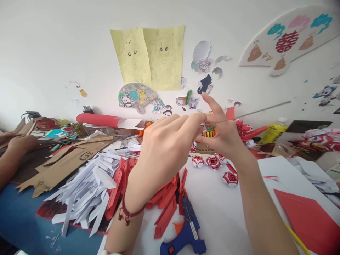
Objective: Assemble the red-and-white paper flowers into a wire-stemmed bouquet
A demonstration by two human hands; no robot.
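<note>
My left hand (166, 145), seen from its back with a dark red cord bracelet on the wrist, is closed, and its fingertips meet the fingers of my right hand. Whatever it pinches is hidden. My right hand (223, 132) has its index finger raised and its thumb apart; a thin strand (221, 121) crosses it. Below the hands lie red-and-white paper roses (214, 162). A blue glue gun (184, 226) with an orange trigger rests on the white board (217, 216). Folded red paper strips (166, 209) and a heap of white paper strips (90, 187) lie to the left.
Torn cardboard (66, 159) lies at the left, near another person's hand (23, 145). A red paper roll (97, 119) stands behind. At right are a yellow bottle (275, 130), red paper (309, 219) and more paper roses (324, 138). Drawings (164, 60) hang on the wall.
</note>
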